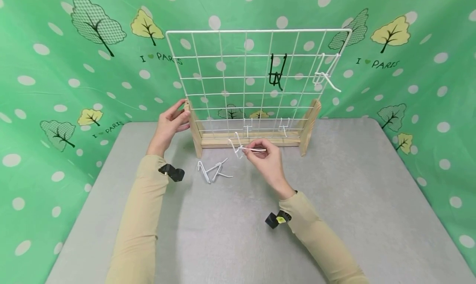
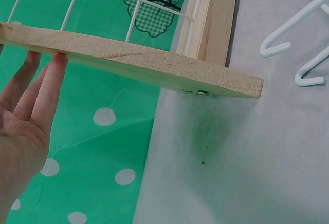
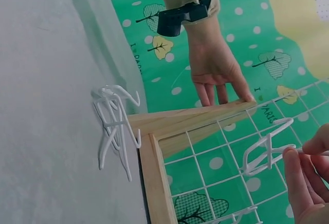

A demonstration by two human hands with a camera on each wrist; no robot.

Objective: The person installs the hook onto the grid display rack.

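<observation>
In the head view my right hand (image 1: 265, 158) pinches the rod of a white wire hook (image 1: 238, 148) between thumb and fingers. The hook is in front of the lower part of a white wire grid rack (image 1: 245, 76); the right wrist view also shows this hook (image 3: 262, 149). My left hand (image 1: 169, 125) touches the upper end of the left wooden side post (image 1: 194, 131). Its straight fingertips (image 2: 57, 62) rest on the post's outer side in the left wrist view. Loose white hooks (image 1: 213, 171) lie together on the table, left of the held hook.
A black hook (image 1: 276, 73) and a white hook (image 1: 325, 74) hang high on the grid's right half. Two small white hooks, one left (image 1: 248, 127) and one right (image 1: 284, 127), hang lower. Behind the grey table (image 1: 230, 234) is a green dotted curtain (image 1: 122, 11).
</observation>
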